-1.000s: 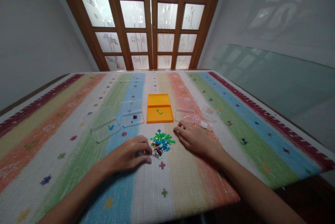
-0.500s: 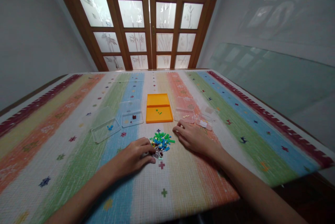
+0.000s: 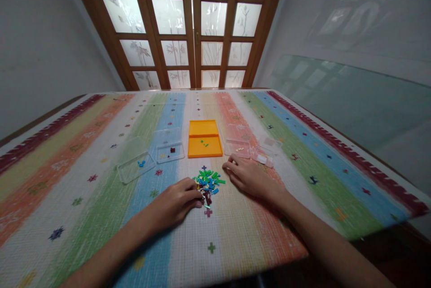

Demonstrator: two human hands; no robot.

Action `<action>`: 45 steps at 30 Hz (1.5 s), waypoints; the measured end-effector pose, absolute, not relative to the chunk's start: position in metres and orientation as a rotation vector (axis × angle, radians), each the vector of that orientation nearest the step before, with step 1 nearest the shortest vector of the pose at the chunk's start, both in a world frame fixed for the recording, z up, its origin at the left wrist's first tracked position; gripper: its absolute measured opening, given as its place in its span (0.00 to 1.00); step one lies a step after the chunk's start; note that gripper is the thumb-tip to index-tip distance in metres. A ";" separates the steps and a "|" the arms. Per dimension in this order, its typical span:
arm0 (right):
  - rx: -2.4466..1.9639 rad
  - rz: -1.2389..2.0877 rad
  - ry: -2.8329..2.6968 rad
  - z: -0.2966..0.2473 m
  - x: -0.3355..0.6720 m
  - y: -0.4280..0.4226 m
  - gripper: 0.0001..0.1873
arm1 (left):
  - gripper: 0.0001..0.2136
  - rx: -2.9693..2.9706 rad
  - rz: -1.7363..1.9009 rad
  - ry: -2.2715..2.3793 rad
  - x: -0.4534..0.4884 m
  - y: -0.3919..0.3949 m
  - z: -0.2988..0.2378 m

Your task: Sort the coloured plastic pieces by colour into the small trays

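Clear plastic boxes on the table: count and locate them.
4. Left of the orange plastic case: outer-left box, with blue pieces; inner-left box, brown pieces. Right: inner-right box, cream pieces; outer-right box, a white item. None looks hidden.

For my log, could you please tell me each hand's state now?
Left hand: at toy brick pile, grip unclear.
Right hand: loosely open on striped tablecloth, nothing visibly held.

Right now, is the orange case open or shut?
Open. The orange case has its lid swung back on the far side, and green pieces show inside the near half.
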State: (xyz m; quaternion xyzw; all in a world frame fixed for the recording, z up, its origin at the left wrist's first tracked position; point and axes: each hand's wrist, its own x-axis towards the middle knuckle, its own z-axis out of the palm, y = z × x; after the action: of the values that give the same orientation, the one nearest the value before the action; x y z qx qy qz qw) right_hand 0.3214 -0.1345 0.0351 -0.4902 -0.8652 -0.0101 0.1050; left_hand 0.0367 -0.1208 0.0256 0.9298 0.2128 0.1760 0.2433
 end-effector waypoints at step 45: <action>-1.417 0.013 -2.533 0.031 0.324 -0.132 0.10 | 0.12 2.798 0.582 0.634 0.041 -0.123 0.009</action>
State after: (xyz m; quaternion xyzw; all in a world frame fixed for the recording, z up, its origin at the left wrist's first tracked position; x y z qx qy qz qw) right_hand 0.3235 -0.1318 0.0306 -0.4848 -0.8664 0.0044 0.1192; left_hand 0.0408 -0.1232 0.0091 0.9503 0.2153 0.1977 0.1070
